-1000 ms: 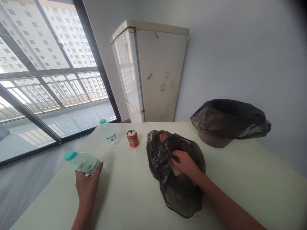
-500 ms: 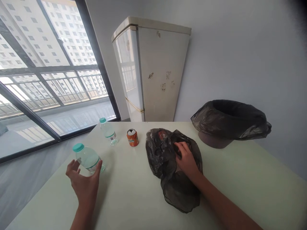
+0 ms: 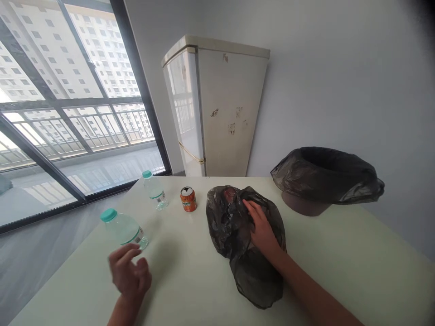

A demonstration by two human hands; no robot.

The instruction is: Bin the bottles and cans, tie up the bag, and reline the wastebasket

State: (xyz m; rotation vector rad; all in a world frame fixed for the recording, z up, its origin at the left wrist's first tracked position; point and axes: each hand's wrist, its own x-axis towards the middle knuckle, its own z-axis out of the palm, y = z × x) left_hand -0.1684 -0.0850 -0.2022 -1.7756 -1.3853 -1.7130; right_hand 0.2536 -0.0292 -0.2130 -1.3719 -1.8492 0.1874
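Observation:
My left hand point(image 3: 129, 271) hovers over the near left of the table, fingers loosely curled, thumb apart, nothing in it. Just beyond it stands a clear plastic bottle point(image 3: 126, 228) with a teal cap, leaning in view. A second such bottle point(image 3: 155, 192) is farther back, beside an orange drink can point(image 3: 188, 199) with its top opened. My right hand point(image 3: 261, 226) rests on a crumpled black plastic bag point(image 3: 224, 226), fingers stretched along its upper folds. Something red point(image 3: 229, 194) shows dimly through the bag; what it is I cannot make out.
At the right back of the pale table point(image 3: 190, 280) stands a bin point(image 3: 302, 204) lined with a black bag point(image 3: 292, 174). A worn white fridge point(image 3: 231, 104) is behind the table. Left of it are large glass windows point(image 3: 74, 108) onto a balcony.
My left hand has come away from around the near bottle, drawn back towards me, and its fingers have curled. My right hand's fingers have straightened on the bag. The view has tilted slightly up.

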